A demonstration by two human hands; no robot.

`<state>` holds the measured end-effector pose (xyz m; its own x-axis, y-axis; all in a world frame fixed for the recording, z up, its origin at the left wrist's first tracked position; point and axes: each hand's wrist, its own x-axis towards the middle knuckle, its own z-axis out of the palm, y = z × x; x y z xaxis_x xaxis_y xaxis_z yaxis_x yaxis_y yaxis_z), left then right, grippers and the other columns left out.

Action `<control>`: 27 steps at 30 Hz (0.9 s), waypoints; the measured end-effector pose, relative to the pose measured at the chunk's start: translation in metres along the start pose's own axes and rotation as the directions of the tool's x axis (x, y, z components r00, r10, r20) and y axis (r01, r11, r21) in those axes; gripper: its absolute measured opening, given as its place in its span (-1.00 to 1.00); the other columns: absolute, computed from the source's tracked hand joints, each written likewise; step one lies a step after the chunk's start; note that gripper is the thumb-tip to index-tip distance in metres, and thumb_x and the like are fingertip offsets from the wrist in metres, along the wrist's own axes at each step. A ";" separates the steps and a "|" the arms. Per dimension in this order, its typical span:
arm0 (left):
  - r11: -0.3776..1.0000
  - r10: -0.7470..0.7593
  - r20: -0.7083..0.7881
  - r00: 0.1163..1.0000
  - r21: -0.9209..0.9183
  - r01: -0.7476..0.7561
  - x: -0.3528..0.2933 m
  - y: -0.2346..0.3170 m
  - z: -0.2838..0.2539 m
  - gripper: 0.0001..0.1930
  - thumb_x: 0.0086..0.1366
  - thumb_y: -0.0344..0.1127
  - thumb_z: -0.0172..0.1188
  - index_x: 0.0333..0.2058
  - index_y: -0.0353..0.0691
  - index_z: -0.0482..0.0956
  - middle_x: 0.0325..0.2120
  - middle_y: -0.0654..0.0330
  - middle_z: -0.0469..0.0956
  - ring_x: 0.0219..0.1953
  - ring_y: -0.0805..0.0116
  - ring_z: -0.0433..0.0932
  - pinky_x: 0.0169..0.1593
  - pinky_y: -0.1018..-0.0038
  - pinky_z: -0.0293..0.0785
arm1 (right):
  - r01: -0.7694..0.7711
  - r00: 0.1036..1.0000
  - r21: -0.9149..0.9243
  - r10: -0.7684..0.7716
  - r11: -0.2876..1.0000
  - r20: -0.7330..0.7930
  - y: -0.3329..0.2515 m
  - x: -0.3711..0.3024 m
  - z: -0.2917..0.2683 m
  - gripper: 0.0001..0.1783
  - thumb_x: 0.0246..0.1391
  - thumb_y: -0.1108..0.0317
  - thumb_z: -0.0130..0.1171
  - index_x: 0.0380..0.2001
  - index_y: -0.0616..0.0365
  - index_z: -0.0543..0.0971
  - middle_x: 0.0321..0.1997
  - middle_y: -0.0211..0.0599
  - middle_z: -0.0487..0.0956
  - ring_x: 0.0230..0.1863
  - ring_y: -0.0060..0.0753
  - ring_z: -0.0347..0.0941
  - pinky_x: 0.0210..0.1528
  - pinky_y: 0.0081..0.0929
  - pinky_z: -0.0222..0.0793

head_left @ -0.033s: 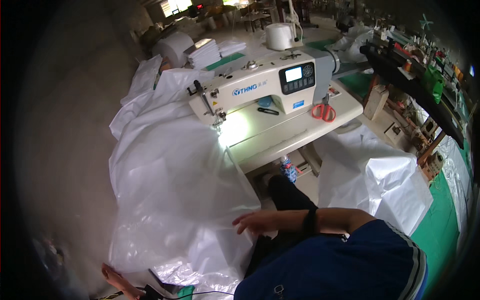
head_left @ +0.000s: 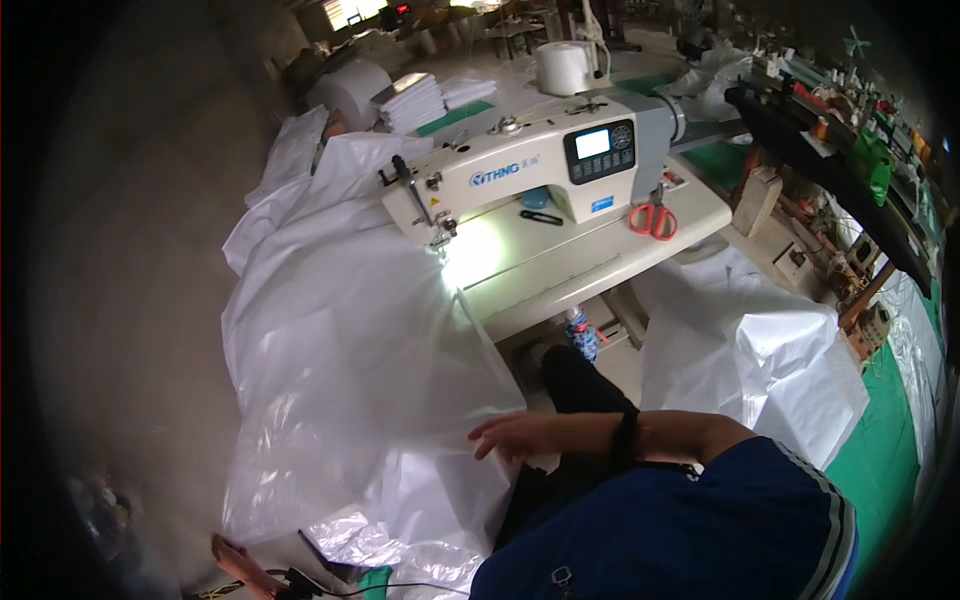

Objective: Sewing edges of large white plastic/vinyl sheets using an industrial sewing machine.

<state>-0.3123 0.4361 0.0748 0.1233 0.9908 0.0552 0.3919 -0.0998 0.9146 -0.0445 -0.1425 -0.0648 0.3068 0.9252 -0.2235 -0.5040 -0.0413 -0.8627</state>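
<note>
A large white translucent plastic sheet (head_left: 340, 370) hangs in folds from the sewing machine's left side down toward me. Its upper part lies by the needle area of the white sewing machine (head_left: 470, 185), where a lamp lights the bed. At the sheet's lower left corner is my left hand (head_left: 238, 562), seemingly closed on its edge; the fingertips are partly hidden. My right hand (head_left: 520, 437) rests at the sheet's right edge over my lap, fingers stretched out and apart, gripping nothing.
On the machine table (head_left: 590, 265) lie red-handled scissors (head_left: 653, 220) and a small black tool (head_left: 541, 217). A white thread cone (head_left: 563, 68) and a stack of folded white sheets (head_left: 410, 103) stand behind. More white sheeting (head_left: 750, 350) is piled at right, beside green floor covering (head_left: 880, 430).
</note>
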 end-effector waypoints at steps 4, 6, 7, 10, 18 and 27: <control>0.935 0.311 -0.472 0.825 0.307 -0.176 -0.010 0.004 -0.034 -0.69 0.24 -0.27 -0.06 -0.08 -0.23 0.44 -0.29 0.23 0.47 -0.33 0.42 0.41 -0.30 0.55 0.36 | 0.205 0.966 0.483 -0.097 0.851 -0.239 -0.029 0.012 -0.007 -0.63 0.12 0.20 0.04 -0.04 0.10 0.37 -0.05 -0.34 0.47 -0.34 -0.48 0.43 -0.26 -0.56 0.35; 0.809 0.565 -0.349 0.748 0.055 -0.585 -0.048 0.029 0.002 -0.71 0.26 -0.32 -0.10 -0.07 -0.21 0.44 -0.34 0.27 0.47 -0.39 0.48 0.39 -0.35 0.57 0.34 | 0.258 0.942 0.541 -0.083 0.801 -0.326 -0.047 0.033 -0.011 -0.68 0.11 0.20 0.05 -0.10 0.10 0.39 -0.16 -0.34 0.50 -0.35 -0.46 0.44 -0.26 -0.55 0.36; 0.765 0.593 -0.110 0.798 -0.235 -0.600 -0.076 0.043 0.027 -0.70 0.27 -0.34 -0.10 -0.05 -0.24 0.41 -0.29 0.27 0.47 -0.38 0.49 0.38 -0.33 0.57 0.33 | 0.353 0.918 0.576 -0.152 0.737 -0.367 -0.054 0.047 -0.012 -0.72 0.10 0.20 0.06 -0.17 0.11 0.42 -0.27 -0.35 0.53 -0.35 -0.44 0.44 -0.26 -0.53 0.37; 0.660 0.748 0.413 0.519 -0.549 -0.513 -0.181 0.067 0.135 -0.72 0.24 -0.39 -0.04 -0.08 -0.26 0.44 -0.14 0.16 0.46 -0.21 0.41 0.47 -0.18 0.51 0.40 | 0.371 0.887 0.593 -0.083 0.715 -0.455 -0.068 0.093 -0.012 -0.75 0.07 0.18 0.11 -0.30 0.11 0.45 -0.36 -0.36 0.51 -0.39 -0.48 0.42 -0.31 -0.54 0.37; 0.241 0.630 0.620 0.467 0.416 -0.877 -0.207 0.042 0.285 -0.38 0.11 -0.04 0.14 0.14 -0.07 0.24 0.12 0.10 0.24 0.21 0.13 0.11 0.12 -0.27 -0.10 | -0.072 0.980 -0.004 0.072 0.997 0.186 -0.048 0.088 0.038 -0.37 0.06 0.18 0.10 0.19 0.00 0.18 -0.01 -0.37 0.43 -0.38 -0.39 0.46 -0.51 -0.56 0.42; -0.092 0.340 0.416 0.843 0.907 -0.411 0.020 -0.036 0.140 -0.59 0.22 -0.05 -0.01 -0.03 -0.14 0.40 -0.20 0.11 0.46 -0.19 0.17 0.46 -0.14 0.20 0.38 | -0.278 0.865 -0.155 0.317 0.948 0.388 -0.012 -0.014 0.016 -0.48 0.04 0.11 0.07 0.02 0.17 0.37 -0.08 -0.10 0.48 -0.29 -0.28 0.50 -0.32 -0.46 0.42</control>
<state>-0.1959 0.4472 -0.0132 0.6170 0.7634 0.1910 0.7402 -0.4806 -0.4702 -0.0557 -0.1486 -0.0438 -0.2079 0.9339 -0.2910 -0.4382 -0.3549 -0.8258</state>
